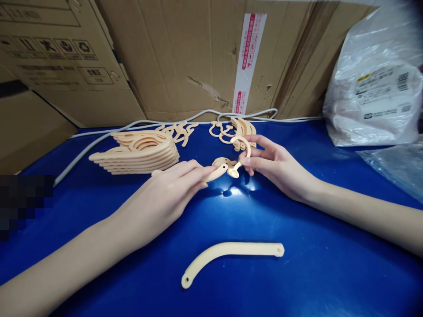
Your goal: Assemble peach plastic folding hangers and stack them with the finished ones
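Evidently both hands are occupied over the blue tabletop [324, 259]. The left hand [175, 189] has its fingers closed on a cream-coloured curved piece [217, 173], most of it covered by the hand, with a holed end poking out to the right. The right hand [280, 163] pinches a cream hook [248, 148] between thumb and fingers, its curve upward and its small rounded foot low, just beside that holed end; whether the two touch is hard to tell from this angle. Near in the scene, apart from both hands, lies a single curved bar [231, 248] with a hole at its left end. Far left is a neat stack of cream hanger parts [145, 155], and to its right sit small loose branching pieces [180, 132]. More curved bars [244, 127] lie beyond the right hand. Cardboard boxes [185, 53] rise behind, and a clear plastic bag [346, 105] with a label stands far right.
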